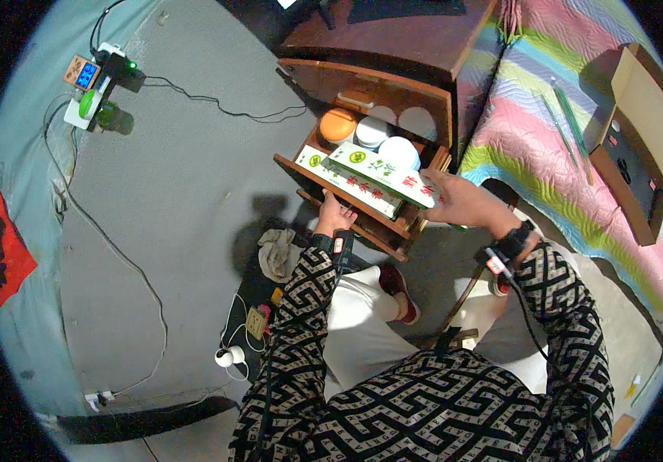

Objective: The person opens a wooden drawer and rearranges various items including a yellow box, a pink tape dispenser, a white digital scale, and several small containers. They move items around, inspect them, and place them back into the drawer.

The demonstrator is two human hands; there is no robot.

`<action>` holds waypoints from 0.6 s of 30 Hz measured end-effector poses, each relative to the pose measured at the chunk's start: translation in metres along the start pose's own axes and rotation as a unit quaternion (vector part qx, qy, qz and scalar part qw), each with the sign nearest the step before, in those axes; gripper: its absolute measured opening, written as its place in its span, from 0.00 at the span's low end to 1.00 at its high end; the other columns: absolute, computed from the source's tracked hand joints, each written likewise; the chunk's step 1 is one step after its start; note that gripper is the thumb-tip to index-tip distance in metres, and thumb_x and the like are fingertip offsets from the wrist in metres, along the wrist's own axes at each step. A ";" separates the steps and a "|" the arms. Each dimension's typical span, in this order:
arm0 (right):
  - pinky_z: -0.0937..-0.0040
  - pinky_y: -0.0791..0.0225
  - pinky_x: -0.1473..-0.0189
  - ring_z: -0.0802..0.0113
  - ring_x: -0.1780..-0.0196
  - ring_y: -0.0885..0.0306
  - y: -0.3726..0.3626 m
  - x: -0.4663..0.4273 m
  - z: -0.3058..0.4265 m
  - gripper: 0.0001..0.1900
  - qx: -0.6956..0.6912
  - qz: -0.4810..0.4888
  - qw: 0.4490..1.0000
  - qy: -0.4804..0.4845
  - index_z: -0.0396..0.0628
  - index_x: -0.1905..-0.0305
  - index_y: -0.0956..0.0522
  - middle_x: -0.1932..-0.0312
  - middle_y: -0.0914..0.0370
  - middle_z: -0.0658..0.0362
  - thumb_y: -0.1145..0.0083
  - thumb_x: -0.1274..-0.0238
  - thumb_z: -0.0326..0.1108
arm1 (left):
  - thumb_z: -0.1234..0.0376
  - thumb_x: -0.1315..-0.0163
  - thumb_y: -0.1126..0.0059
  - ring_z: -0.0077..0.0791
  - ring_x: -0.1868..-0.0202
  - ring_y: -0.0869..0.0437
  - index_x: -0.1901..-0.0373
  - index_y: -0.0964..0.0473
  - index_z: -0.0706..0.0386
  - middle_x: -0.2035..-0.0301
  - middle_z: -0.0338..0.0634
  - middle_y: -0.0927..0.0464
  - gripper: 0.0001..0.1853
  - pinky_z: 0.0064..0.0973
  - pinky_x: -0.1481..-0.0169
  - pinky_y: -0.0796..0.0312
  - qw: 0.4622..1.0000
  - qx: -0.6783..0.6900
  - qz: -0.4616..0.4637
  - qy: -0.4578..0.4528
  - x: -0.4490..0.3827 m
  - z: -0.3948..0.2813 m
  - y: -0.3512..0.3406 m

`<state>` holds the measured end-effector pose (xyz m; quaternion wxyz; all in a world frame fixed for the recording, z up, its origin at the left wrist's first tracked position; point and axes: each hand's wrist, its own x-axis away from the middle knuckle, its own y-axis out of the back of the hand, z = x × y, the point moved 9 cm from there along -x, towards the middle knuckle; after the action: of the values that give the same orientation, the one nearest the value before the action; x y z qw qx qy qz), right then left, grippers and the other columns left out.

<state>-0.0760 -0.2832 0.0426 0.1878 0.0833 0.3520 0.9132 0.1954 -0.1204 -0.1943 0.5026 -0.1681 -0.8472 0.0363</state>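
My right hand (458, 199) grips the right end of a long white-and-green printed carton (383, 173), held tilted over an open wooden drawer (343, 187). A second, similar carton (331, 179) lies in the drawer along its front, partly under the first. Behind them stand a round container with an orange lid (338, 124) and several tubs with white lids (399, 152). My left hand (334, 216) is at the outside of the drawer front, fingers partly bent; whether it grips the front edge is unclear.
Above the drawer is a wooden desk (389, 34). At right, an open cardboard box (634, 167) and thin green sticks (574, 127) lie on a striped quilt (516, 115). A crumpled cloth (276, 254) and a small white camera (228, 356) are at left, with cables along the wall.
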 end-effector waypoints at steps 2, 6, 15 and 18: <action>0.52 0.28 0.43 0.41 0.46 0.21 -0.018 -0.022 0.010 0.41 0.069 -0.031 0.997 0.021 0.42 0.32 0.33 0.46 0.22 0.39 0.32 0.52 0.47 | 0.29 0.36 0.58 0.52 0.33 0.39 0.24 0.51 0.51 0.33 0.55 0.44 0.49 0.54 0.29 0.43 0.999 0.014 -0.009 -0.032 0.013 -0.004 0.003; 0.52 0.26 0.46 0.42 0.49 0.21 -0.055 -0.067 0.024 0.39 0.092 -0.049 0.994 0.022 0.42 0.36 0.34 0.52 0.23 0.41 0.30 0.51 0.47 | 0.34 0.34 0.49 0.40 0.56 0.31 0.21 0.55 0.41 0.55 0.44 0.36 0.47 0.48 0.49 0.32 0.981 -0.101 -0.031 -0.165 0.040 -0.021 0.006; 0.49 0.34 0.36 0.44 0.36 0.30 -0.108 -0.121 0.024 0.40 0.123 -0.017 0.992 -0.014 0.42 0.29 0.36 0.35 0.29 0.46 0.32 0.45 0.46 | 0.43 0.31 0.44 0.35 0.55 0.32 0.20 0.57 0.34 0.41 0.47 0.36 0.44 0.35 0.62 0.31 0.969 -0.162 0.005 -0.186 0.061 -0.027 -0.007; 0.42 0.35 0.37 0.45 0.37 0.28 -0.111 -0.122 0.018 0.35 0.114 -0.027 0.993 -0.013 0.50 0.33 0.32 0.39 0.26 0.50 0.32 0.43 0.51 | 0.43 0.33 0.41 0.34 0.55 0.32 0.20 0.59 0.33 0.41 0.45 0.36 0.46 0.38 0.61 0.31 0.971 -0.165 0.008 -0.173 0.057 -0.032 -0.007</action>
<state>0.0721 -0.2458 -0.0213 0.2061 0.1062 0.4539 0.8603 0.1965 -0.1118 -0.1297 0.3134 -0.2465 -0.9143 -0.0716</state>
